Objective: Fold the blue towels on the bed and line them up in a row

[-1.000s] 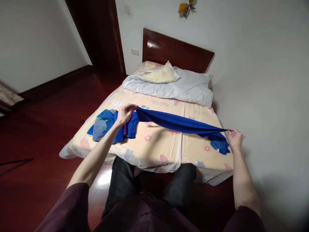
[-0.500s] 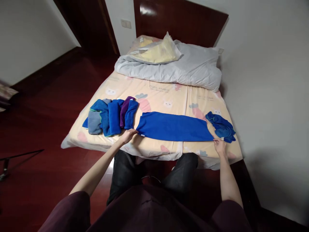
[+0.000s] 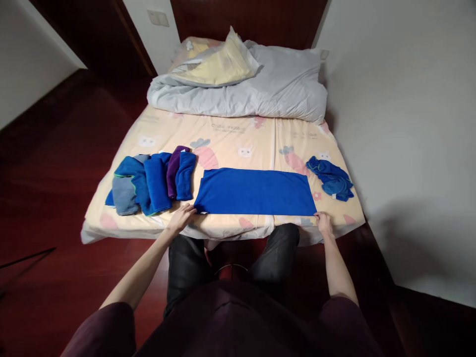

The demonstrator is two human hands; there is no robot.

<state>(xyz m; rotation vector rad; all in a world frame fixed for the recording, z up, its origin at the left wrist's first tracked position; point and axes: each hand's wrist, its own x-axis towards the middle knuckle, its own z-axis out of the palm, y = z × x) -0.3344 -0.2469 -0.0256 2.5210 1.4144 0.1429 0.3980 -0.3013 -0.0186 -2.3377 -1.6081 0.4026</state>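
A blue cloth (image 3: 256,192) lies flat as a long rectangle near the front edge of the bed (image 3: 230,144). Its near left corner is pinched in my left hand (image 3: 182,217), and its near right corner in my right hand (image 3: 324,222). Left of it sit several folded or rolled cloths: a grey one (image 3: 125,196), blue ones (image 3: 157,183) and a purple one (image 3: 173,173). Past the cloth's right end is a crumpled blue cloth (image 3: 332,179) with a green-edged part.
A grey quilt (image 3: 286,82) and a yellow item (image 3: 219,64) in a pale cover lie at the head of the bed. A white wall (image 3: 409,124) stands on the right. A thin dark rod (image 3: 28,258) is low at left.
The view has shifted, so the bed appears further left. The blue cloth now looks wider from front to back and straighter along its near edge. Both hands still grip its near corners.
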